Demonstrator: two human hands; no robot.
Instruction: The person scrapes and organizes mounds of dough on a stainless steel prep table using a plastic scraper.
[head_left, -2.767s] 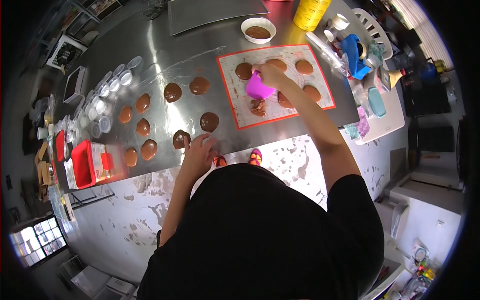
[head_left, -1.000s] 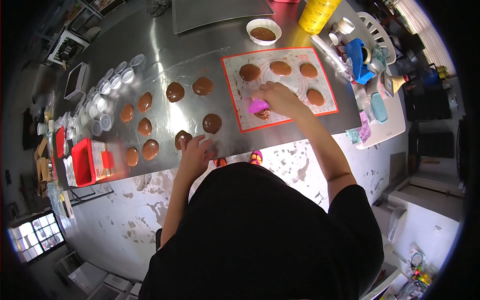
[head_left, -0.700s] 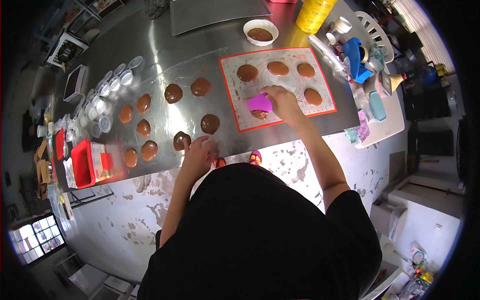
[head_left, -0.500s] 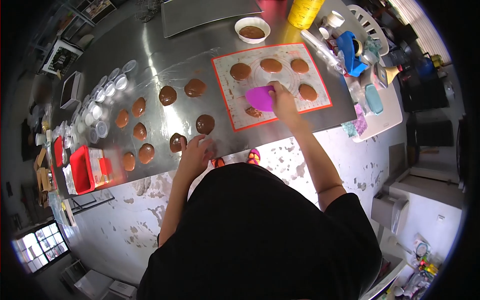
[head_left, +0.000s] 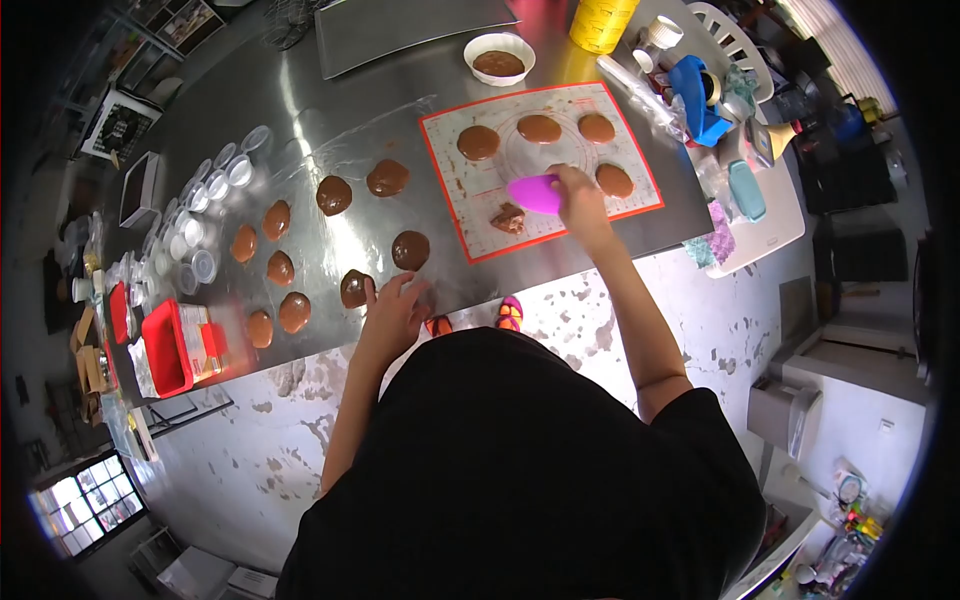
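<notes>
single view, head-worn camera, wide fisheye lens with a dark circular border. it looks steeply down from above the person's black-clad torso (head_left: pixel 520 470), which fills the lower half of the frame. the steel table (head_left: pixel 300 110) runs across the upper half, from about 9 o'clock to 2 o'clock, at arm's reach. the red-edged mat (head_left: pixel 445 200) lies near 12 o'clock, the red box (head_left: pixel 165 350) near 9 o'clock, the floor (head_left: pixel 260 440) at 7 o'clock. straight edges bow toward the rim. no second view shares the scene.
</notes>
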